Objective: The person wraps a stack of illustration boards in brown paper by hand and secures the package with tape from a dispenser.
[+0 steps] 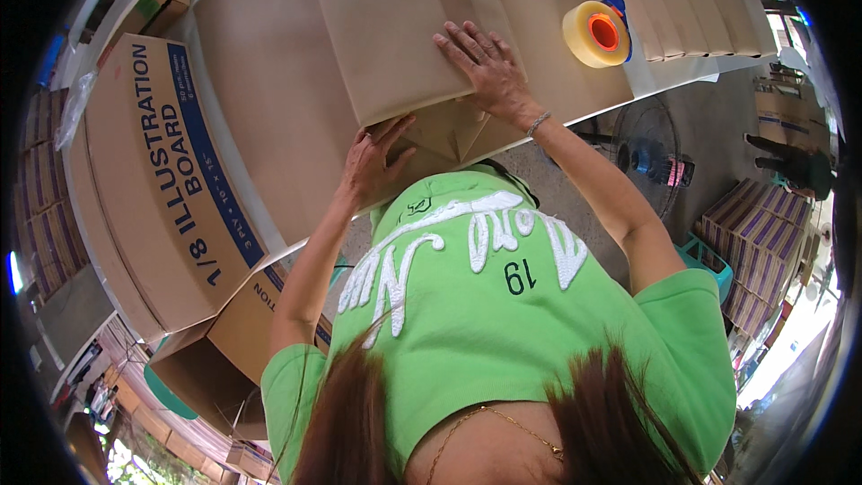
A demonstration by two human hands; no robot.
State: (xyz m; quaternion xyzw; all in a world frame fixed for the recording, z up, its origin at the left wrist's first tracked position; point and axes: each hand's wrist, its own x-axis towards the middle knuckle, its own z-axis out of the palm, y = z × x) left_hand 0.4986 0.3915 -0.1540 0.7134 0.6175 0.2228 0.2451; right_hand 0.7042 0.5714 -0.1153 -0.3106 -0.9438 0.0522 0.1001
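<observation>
A package wrapped in brown paper (395, 31) lies on the table in front of me, its near end showing folded paper flaps (444, 132). My right hand (485, 72) rests flat on top of it by the near edge, fingers spread. At the near left corner of the package, my left hand (377, 160) touches the folded end, its fingers and thumb stretched out and apart. Some of the left fingertips are hidden against the paper. To the right of my right hand stands a roll of clear tape (579, 36) with an orange core and a blue part behind it.
A large printed carton (135, 180) stands along the table's left side, with an open carton (211, 368) below it. Several brown wrapped packages (691, 0) lie at the far right. A fan (642, 157) and a striped stack (754, 233) are on the floor to the right.
</observation>
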